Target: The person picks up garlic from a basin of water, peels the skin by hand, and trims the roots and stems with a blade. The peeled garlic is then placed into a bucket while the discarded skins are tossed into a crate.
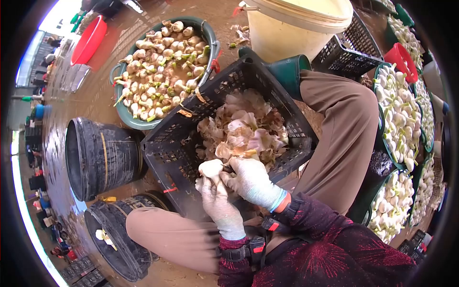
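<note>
My left hand [220, 205], in a white glove, is closed around a peeled white garlic bulb [211, 167], held over the near edge of a black plastic crate [165, 170]. My gloved right hand [253, 181] is closed on a small tool with a dark shaft [228, 169], which meets the bulb's side; its working end is hidden. Loose papery garlic skins [244, 129] are heaped inside the crate, just beyond both hands.
Beyond the crate stands a green basin [111, 76] of untrimmed garlic. Two black buckets [107, 158] [114, 239] are at left. A cream bucket [291, 33] is ahead. Green tubs of cleaned garlic [398, 115] line the right. My knees flank the crate.
</note>
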